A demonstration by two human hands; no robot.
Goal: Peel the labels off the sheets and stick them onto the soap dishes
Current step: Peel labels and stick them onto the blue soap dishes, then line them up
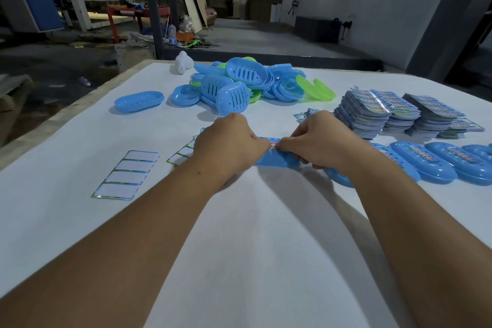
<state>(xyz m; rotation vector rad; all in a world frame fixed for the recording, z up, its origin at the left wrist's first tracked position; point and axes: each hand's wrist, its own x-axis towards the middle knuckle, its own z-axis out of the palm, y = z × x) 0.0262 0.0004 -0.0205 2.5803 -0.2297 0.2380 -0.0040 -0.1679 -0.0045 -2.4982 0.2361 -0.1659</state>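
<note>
At the white-covered worktable (239,247) the person holds a blue oval plastic soap dish (277,160) between both hands, close in front of them. The left hand (226,146) curls its fingers round the dish's left end, and the right hand (319,141) grips the right end while its thumb seems to pin a small printed sticker label (274,145) against the top edge. The label looks only partly laid, so I would smooth it from the middle outward, keeping it square to the rim before pressing hard. Finished blue dishes with labels (436,165) lie in an overlapping row to the right, near the stacks of printed label sheets (372,112). A spent white backing sheet (127,176) lies to the left, and the heap of unlabelled blue and green dishes (247,82) waits beyond the hands.
</note>
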